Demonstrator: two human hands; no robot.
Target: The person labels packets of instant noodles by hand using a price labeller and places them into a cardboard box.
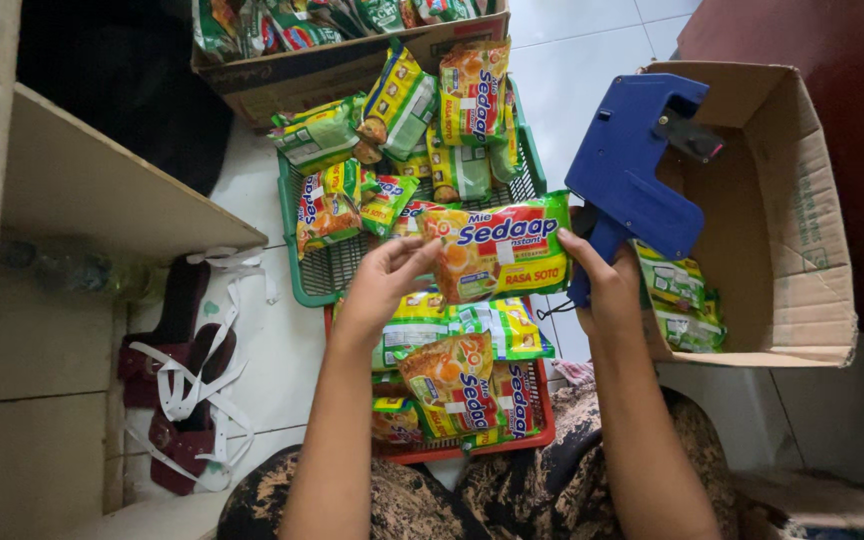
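Green basket of noodle packets, red basket, cardboard box, sandals on white floor

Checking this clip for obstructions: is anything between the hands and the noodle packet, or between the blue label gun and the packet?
No. The left hand already grips the noodle packet; the right hand touches its edge while holding the blue label gun just beside it.

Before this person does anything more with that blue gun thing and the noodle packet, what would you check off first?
1. Noodle packet held by both hands: ok, left hand and right hand at its ends.
2. Blue label gun gripped: ok, in the right hand.
3. Gun touching the packet face: not ok, it points away.
4. Labels loaded: cannot tell.
5. Room in the green basket: ok, bare mesh at the near left.
6. Red basket holds packets: ok.
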